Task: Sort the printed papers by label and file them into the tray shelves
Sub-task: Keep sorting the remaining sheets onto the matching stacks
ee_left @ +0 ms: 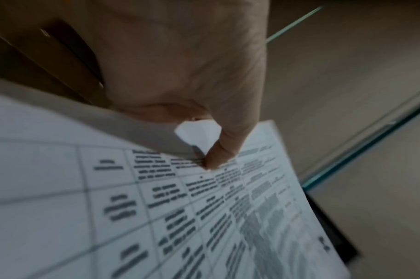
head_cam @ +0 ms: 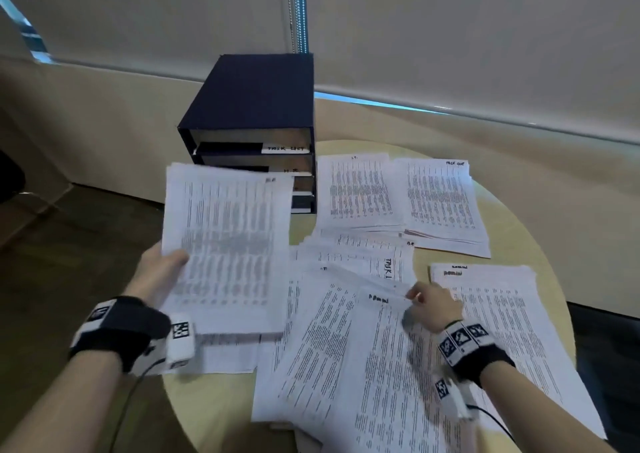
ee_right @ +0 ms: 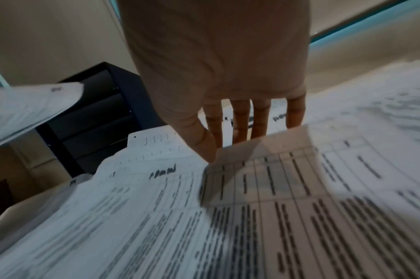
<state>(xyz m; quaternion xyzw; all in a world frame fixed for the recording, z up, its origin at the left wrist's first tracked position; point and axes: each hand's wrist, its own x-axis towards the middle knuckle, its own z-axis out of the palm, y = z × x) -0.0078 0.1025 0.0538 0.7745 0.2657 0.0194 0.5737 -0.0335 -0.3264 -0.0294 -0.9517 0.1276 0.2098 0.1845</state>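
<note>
Head view shows a round table (head_cam: 214, 404) strewn with printed sheets, and a dark tray unit (head_cam: 256, 113) at its far edge, its shelves facing the person. The left hand (head_cam: 162, 265) holds a sheaf (head_cam: 225, 244) lifted off the table in front of the unit's lower shelves, gripped at its left edge; in the left wrist view the thumb (ee_left: 218, 154) presses on the top page with the other fingers hidden beneath, so the hand is closed round the sheaf. The right hand (head_cam: 433, 305) rests on the loose heap (head_cam: 346, 348) in the middle of the table and pinches the top edge of a sheet (head_cam: 381, 366) between thumb and fingers (the right wrist view shows that edge curled up against the fingers (ee_right: 240, 120)). Three stacks lie apart from the heap: two side by side just right of the unit (head_cam: 356, 189) (head_cam: 443, 203), one at the right edge by the right hand (head_cam: 502, 307).
</note>
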